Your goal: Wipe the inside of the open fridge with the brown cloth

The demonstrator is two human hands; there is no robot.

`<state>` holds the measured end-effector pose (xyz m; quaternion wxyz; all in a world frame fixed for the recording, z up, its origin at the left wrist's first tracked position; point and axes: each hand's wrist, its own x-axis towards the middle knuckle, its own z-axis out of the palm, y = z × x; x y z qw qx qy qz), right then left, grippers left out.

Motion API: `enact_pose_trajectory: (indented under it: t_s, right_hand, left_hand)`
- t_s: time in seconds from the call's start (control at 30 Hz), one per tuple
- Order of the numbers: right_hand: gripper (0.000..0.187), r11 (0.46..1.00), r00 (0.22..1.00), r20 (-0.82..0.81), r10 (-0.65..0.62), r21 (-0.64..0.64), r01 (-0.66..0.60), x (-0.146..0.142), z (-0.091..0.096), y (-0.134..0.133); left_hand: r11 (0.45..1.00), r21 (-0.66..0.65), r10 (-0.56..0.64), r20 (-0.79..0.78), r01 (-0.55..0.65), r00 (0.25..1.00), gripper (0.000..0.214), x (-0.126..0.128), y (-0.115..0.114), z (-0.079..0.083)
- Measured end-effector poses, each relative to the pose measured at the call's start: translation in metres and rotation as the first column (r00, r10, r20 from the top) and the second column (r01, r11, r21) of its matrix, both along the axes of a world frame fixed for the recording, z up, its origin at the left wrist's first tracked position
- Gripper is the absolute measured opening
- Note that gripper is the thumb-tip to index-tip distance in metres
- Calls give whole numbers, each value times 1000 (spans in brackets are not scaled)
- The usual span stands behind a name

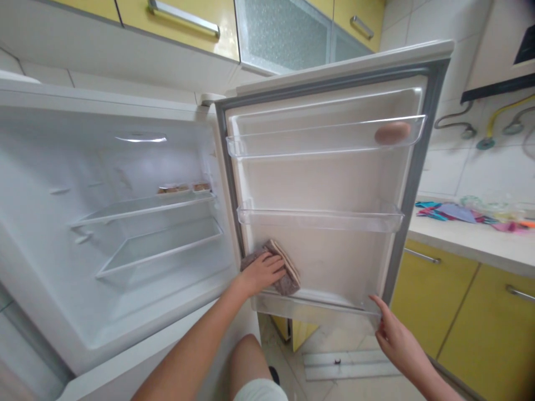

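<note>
My left hand presses a folded brownish-grey cloth against the inner panel of the refrigerator door, low on the hinge side. Its fingers lie bent over the cloth. With my right hand I grip the right end of the clear bottom door shelf, the thumb over its inside and the fingers partly hidden. The door stands wide open. Above are a clear middle door shelf and a top door shelf, which holds a brown egg-shaped item at its right end.
Left of the door is the lit refrigerator interior, with glass shelves and small packages at the back. Coloured cloths lie on the counter at right. Yellow cabinets stand below. My knee is beneath the door.
</note>
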<state>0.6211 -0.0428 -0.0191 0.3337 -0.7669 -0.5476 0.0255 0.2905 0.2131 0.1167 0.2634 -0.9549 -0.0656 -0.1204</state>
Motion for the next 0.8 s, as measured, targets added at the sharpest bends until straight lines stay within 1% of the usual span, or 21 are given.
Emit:
enact_pose_trajectory:
  t_s: [0.03, 0.1, 0.17, 0.23, 0.33, 0.47, 0.57, 0.6, 0.67, 0.8]
  right_hand:
    - [70, 1000, 1000, 0, 5, -7, -5, 0, 2, 0]
    - [70, 1000, 1000, 6, 10, -16, -10, 0, 7, -1]
    - [71, 1000, 1000, 14, 14, -26, -13, -1, 10, -1]
    - [72, 999, 1000, 12, 17, -36, -17, -2, 11, -2]
    - [74, 999, 999, -18, 29, -39, -29, -2, 7, -2]
    - [73, 1000, 1000, -16, 4, 4, -3, -4, 6, -2]
    - [71, 1000, 1000, -1, -2, 26, 2, -6, 9, -6]
    - [70, 1000, 1000, -7, 10, 30, -10, -7, 9, -8]
    - [68, 998, 999, -27, 35, 52, -34, -9, 8, -14]
    - [65, 986, 998, -34, 47, 161, -41, -17, -3, -22]
  left_hand:
    - [999, -32, -40, -63, 38, 997, 27, 3, 0, -4]
    - [994, -68, -94, -136, 86, 986, 20, 10, -2, -8]
    - [992, -73, -116, -155, 106, 981, 17, 18, -4, -10]
    - [991, -68, -124, -148, 115, 981, 19, 24, -8, -8]
    - [990, -50, -139, -87, 135, 986, 25, 29, -12, 4]
    - [987, 83, -135, 14, 134, 991, 33, 40, -14, 36]
    - [982, 137, -146, 131, 128, 981, 34, 57, -15, 57]
    - [979, 152, -159, 170, 134, 973, 34, 64, -16, 60]
    - [971, 194, -185, 231, 141, 955, 33, 79, -20, 62]
    - [964, 233, -201, 314, 130, 928, 32, 113, -34, 56]
